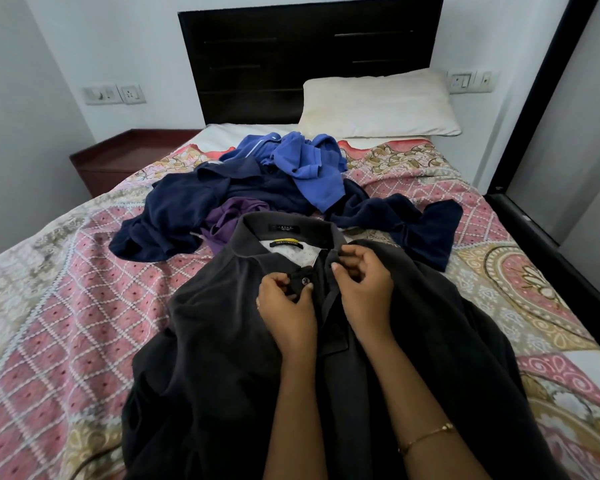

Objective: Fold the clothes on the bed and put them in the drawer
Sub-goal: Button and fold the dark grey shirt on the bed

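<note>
Nearest the camera, a dark grey polo shirt (222,341) lies front-up across the patterned bedspread (66,306), collar toward the headboard. The left hand (286,306) pinches the placket edge that carries a button (305,280), fingers curled tight on the cloth; the right hand (361,282) pinches the opposite placket edge just below the collar, a thin gold bracelet (426,436) on its wrist. This looks like buttoning before the fold. The likely trouble is the button slipping the hole, since both edges are held in small pinches and the knit is slack; tugging could also drag the body into wrinkles, so the fold comes out crooked. Just beyond the collar sits a purple garment (229,216), touching the shirt, then a navy garment (187,206) spread wide, and a blue shirt (309,161) heaped on top. Those crowd the space for laying sleeves flat. Farther back lie a pillow (378,105), a dark headboard (309,53), and a bedside cabinet (118,157) at left; no drawer is plainly visible.
</note>
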